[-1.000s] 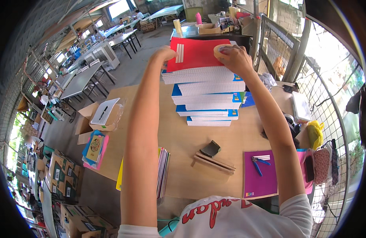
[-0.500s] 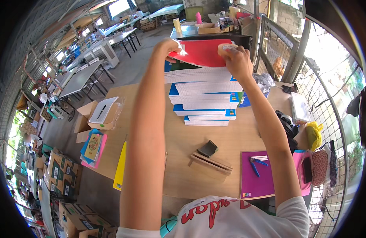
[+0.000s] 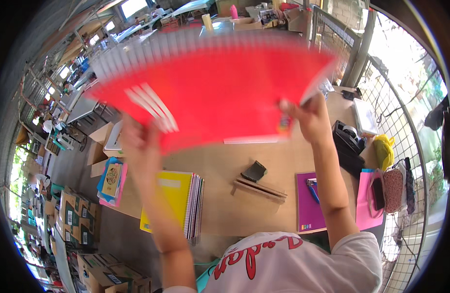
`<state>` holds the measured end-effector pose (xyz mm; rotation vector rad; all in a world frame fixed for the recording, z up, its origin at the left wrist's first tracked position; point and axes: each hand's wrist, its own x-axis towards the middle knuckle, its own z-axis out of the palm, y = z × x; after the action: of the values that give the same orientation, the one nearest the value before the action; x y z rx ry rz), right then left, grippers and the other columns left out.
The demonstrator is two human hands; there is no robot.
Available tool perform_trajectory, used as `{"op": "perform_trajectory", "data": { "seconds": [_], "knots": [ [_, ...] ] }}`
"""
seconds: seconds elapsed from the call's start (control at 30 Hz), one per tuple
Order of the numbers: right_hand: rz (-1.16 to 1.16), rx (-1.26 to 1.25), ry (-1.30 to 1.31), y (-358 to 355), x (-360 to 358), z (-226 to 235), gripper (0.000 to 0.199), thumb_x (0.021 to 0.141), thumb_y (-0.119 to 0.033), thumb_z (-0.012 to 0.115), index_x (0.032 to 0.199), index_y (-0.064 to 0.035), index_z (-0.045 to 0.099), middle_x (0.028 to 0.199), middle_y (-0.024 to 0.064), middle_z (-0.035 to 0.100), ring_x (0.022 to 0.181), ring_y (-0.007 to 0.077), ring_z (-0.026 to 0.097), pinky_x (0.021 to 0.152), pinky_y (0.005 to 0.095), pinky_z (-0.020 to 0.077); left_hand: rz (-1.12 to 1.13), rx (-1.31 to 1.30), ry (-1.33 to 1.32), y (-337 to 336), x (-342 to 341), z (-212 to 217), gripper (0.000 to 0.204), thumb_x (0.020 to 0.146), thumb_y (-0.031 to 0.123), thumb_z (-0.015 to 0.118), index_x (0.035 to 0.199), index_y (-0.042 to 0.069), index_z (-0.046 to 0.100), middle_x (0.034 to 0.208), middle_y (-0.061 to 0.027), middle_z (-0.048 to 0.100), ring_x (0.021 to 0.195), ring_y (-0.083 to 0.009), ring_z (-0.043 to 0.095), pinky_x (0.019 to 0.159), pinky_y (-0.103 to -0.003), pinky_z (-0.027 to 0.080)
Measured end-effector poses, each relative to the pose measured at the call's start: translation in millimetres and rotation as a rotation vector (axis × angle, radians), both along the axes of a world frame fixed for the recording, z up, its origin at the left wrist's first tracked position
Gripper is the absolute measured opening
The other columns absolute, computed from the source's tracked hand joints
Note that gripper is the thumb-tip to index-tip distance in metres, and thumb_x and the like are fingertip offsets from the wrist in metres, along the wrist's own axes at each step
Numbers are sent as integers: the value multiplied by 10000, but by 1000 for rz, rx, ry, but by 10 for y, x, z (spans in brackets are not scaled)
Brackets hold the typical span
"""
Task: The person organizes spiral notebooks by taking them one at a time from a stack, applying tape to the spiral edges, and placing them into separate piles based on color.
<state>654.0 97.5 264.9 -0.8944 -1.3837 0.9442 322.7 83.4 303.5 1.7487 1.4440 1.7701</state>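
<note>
Both hands gripping red notebook point(image 3: 220, 93), raised

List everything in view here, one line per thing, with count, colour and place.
red notebook: one, red cover, motion-blurred, held up close to the camera.
spiral notebooks: a small stack, yellow on top, table's left edge.
purple notebook: one, table right, blue pen on it.
wooden strips: pale wood, table centre.
dark block: one, just above the strips.
tape dispenser: one, black, right edge.
pink folder: one, far right.
cardboard boxes: several, floor at left.
left hand: grips the red notebook's lower left.
right hand: grips its right edge.
</note>
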Motion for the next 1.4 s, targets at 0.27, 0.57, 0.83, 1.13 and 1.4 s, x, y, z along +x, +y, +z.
{"op": "perform_trajectory", "data": {
  "seconds": [0.27, 0.57, 0.83, 1.13, 1.4],
  "knots": [
    [-344, -164, -399, -829, -493, -1552, 182, 845, -168, 795, 939, -24, 734, 700, 170, 672, 557, 248, 626, 552, 342, 495, -546, -511, -497, 460, -206, -2927, 363, 944, -37, 612, 1292, 49, 555, 1173, -20, 645, 1070, -103, 598, 935, -267, 463],
    [-392, -127, -456, -1009, -624, -1892, 149, 852, -119, 765, 974, -48, 717, 818, 161, 703, 604, 290, 661, 578, 351, 530, -640, -548, -503, 575, -236, -3327, 351, 962, -72, 560, 1293, 42, 543, 1211, -47, 623, 1129, -121, 587, 996, -278, 457],
    [-373, 65, -369, -1104, -532, -2048, 170, 836, -69, 738, 1004, -57, 716, 835, 155, 703, 625, 276, 668, 611, 351, 548, -809, -461, -500, 691, -358, -3493, 335, 901, -127, 591, 1190, 41, 565, 1139, -73, 635, 1105, -161, 606, 986, -292, 468],
    [-347, 43, -381, -1183, -547, -2118, 159, 824, -81, 759, 977, -51, 725, 819, 120, 710, 684, 263, 682, 629, 320, 534, -820, -479, -440, 562, -411, -3623, 349, 907, -92, 616, 1219, 54, 555, 1270, -70, 595, 1183, -169, 574, 1039, -314, 446],
    [-335, -175, -306, -1735, 26, -2802, 482, 745, -213, 878, 1140, -36, 665, 956, 96, 711, 949, 265, 695, 843, 342, 545, -998, -709, -544, -15, 219, -3843, 568, 913, 114, 705, 1414, 92, 438, 1409, -114, 505, 1363, -239, 440, 1171, -391, 310]
  ]
}}
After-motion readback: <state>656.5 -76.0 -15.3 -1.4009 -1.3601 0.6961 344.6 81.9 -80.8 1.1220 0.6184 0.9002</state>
